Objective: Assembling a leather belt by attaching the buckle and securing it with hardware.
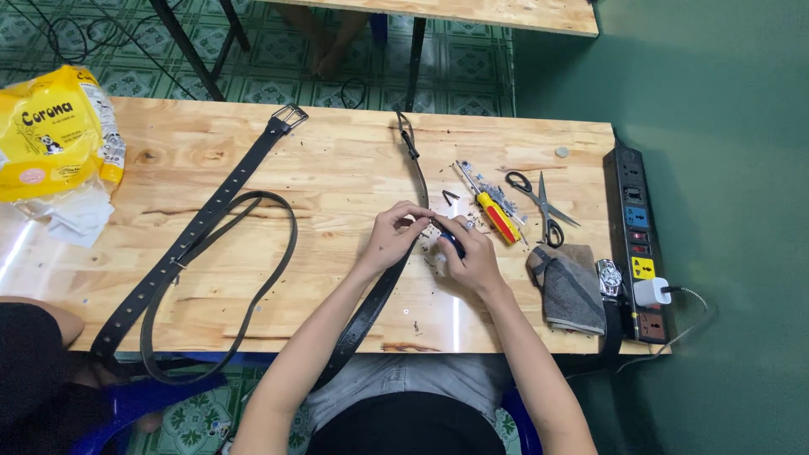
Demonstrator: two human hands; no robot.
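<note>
Black belt (381, 291) meets both hands at mid-counter. Left hand (394, 238) pinches the strap; right hand (472, 257) closes around a small dark tool (452, 243) pressed to it. Work looks midway, the strap uncut. Its long axis runs from the far edge toward the person's lap. Nearby on the wooden counter (337, 168): screwdriver (495, 214), scissors (539, 206), grey cloth (569, 286).

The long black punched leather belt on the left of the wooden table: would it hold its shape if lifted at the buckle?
Probably not. The long black punched leather belt already curves and droops over the table edge, so it looks floppy. Its metal buckle end would likely hang heavier.
</note>
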